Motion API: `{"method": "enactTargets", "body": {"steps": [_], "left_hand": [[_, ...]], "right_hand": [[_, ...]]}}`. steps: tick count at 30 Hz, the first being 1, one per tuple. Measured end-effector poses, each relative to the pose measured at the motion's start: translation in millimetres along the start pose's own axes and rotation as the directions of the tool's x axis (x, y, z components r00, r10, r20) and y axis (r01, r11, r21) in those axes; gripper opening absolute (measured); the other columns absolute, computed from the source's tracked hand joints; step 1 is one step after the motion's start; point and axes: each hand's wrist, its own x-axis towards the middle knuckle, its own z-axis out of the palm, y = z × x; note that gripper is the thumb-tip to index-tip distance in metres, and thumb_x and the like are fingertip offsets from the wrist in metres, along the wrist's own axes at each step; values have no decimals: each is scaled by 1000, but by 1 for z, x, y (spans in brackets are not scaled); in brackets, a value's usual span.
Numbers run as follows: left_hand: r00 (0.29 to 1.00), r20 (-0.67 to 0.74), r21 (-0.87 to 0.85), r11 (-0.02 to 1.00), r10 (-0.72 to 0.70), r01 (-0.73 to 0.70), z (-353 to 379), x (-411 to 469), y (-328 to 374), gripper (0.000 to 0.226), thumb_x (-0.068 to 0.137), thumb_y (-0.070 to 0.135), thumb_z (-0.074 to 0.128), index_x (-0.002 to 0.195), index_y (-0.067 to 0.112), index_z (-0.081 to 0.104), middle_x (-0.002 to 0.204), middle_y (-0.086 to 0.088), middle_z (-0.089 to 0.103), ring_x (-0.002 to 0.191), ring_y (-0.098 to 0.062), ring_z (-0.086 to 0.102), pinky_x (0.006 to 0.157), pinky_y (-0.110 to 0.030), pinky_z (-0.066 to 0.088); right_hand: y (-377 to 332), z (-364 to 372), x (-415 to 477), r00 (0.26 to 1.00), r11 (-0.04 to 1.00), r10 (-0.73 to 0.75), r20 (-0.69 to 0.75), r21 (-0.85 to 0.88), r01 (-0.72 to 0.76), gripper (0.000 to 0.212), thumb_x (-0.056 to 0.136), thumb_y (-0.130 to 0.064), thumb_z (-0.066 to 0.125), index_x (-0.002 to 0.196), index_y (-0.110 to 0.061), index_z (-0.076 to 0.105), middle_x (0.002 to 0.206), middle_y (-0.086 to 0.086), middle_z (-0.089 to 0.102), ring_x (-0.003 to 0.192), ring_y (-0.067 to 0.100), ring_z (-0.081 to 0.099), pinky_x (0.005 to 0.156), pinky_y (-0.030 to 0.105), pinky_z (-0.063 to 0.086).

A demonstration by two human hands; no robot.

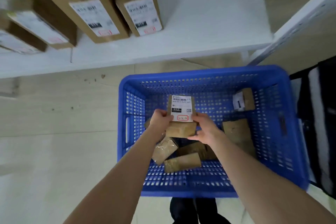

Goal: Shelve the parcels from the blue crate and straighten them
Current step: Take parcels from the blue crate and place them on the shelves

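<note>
Above the blue crate (283, 114) I hold a small brown parcel (181, 127) with a white shipping label facing up. My left hand (161, 119) grips its left side and my right hand (205, 127) grips its right side. Several more brown parcels (182, 163) lie on the crate's floor beneath, one (243, 99) leaning in the far right corner and another (236, 130) at the right. On the white shelf (200, 29) stand several labelled parcels (141, 5) in a row at the left.
The right part of the shelf's surface is bare white. A white shelf upright (300, 20) slants at the right. A black and white bag (321, 123) sits right of the crate. Pale tiled floor (54, 132) spreads to the left.
</note>
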Motion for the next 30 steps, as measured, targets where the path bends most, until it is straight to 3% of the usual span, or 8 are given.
{"method": "enactTargets", "body": {"steps": [5,10,13,17,20,24,27,30], "left_hand": [[995,40,-116,990,90,-85,-50,-113,66,42,88,-1,56,129,9,51,116,-5,63,101,-23,64,90,-42,53],[974,39,-142,966,223,-215,-107,-216,137,35,87,5,58,121,11,60,107,-4,67,93,-22,64,75,-31,52],[966,7,-194,948,260,-254,-135,-268,169,35,85,1,59,116,14,51,113,-11,63,95,-27,63,73,-34,51],[941,-74,-255,906,329,-337,-166,-334,201,41,86,-3,58,122,12,49,120,-14,61,102,-28,62,84,-39,53],[922,-103,-268,882,373,-387,-186,-378,217,45,88,0,58,130,10,47,122,-11,61,104,-26,61,82,-35,52],[902,-87,-263,864,422,-430,-197,-431,226,31,90,2,54,121,8,59,116,-11,66,94,-22,62,72,-27,51],[876,-132,-243,841,465,-483,-198,-464,228,33,93,7,53,125,10,57,117,-11,65,95,-22,60,76,-30,49],[864,-131,-189,843,486,-503,-199,-494,226,34,96,17,51,130,17,51,112,-4,64,92,-22,57,69,-32,44]], "right_hand": [[-34,16,-126,995,995,-102,-15,8,102,38,91,-1,58,125,-15,52,119,11,63,108,32,59,88,53,48],[-67,35,-247,986,987,-161,34,11,161,34,86,2,59,119,-7,56,101,9,64,93,24,61,85,47,52],[-87,50,-311,967,972,-237,94,30,235,38,85,-5,64,122,-9,57,109,12,65,94,25,62,79,43,54],[-111,66,-383,927,952,-305,219,55,300,32,85,-7,67,117,-11,61,117,15,66,105,31,63,96,53,48],[-121,71,-429,899,934,-354,257,55,352,39,84,-6,69,120,-11,55,115,15,65,106,33,62,91,54,52],[-124,70,-479,863,899,-429,267,39,435,36,84,-9,70,117,-12,56,114,15,64,107,33,61,87,50,56],[-122,66,-510,831,871,-475,291,22,490,26,85,-10,69,109,-13,58,114,15,64,107,33,61,89,50,55],[-118,60,-536,810,856,-500,305,36,515,17,87,-8,67,102,-12,60,111,15,64,103,34,62,93,52,52]]}}
